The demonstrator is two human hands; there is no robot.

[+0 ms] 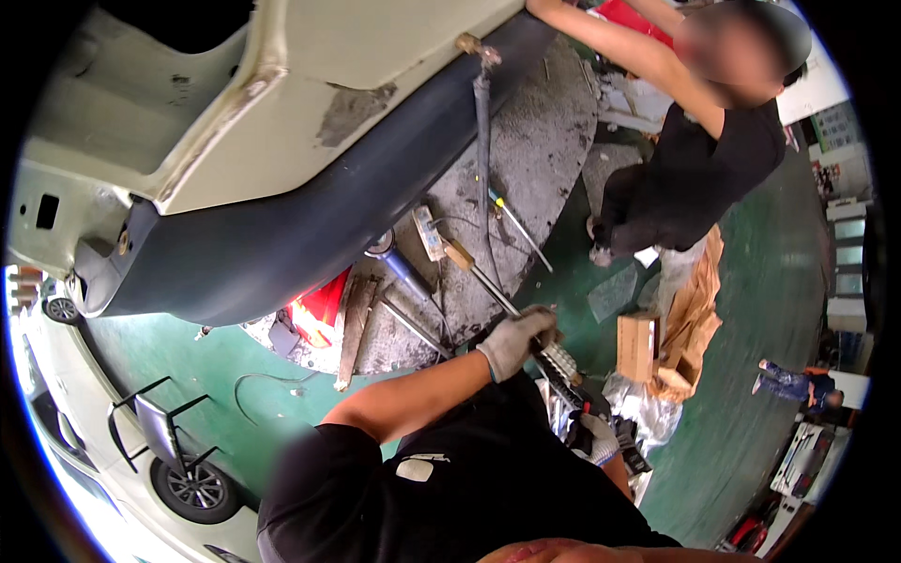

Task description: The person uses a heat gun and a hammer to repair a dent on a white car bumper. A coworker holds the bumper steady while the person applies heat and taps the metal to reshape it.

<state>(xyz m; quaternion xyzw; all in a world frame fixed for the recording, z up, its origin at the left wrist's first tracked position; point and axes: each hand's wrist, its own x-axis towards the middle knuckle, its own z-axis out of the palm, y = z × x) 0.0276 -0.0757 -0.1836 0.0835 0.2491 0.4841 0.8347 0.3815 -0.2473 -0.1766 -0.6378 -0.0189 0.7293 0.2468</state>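
Observation:
My left hand [514, 343], in a light work glove, is wrapped round a long straight tool with a metal shaft [493, 293]. A tan piece sits at its far end, and its near part is black and ribbed. My right hand [598, 439], also gloved, closes round the black and red rear end, partly hidden by my body. The tool slants away to the far left, its tip over a dirty grey sheet [549, 141] and below the dark lower trim [310, 225] of a cream car body [375, 47]. A scuffed grey patch [352, 113] marks the panel.
A blue power tool [404, 274], a screwdriver [521, 230], a red object [321, 310] and an upright grey rod [482, 131] surround the tip. At right, a co-worker [699, 159] reaches toward the car. Nearby are a cardboard box [636, 347] and brown paper [696, 319]; another car [103, 413] stands left.

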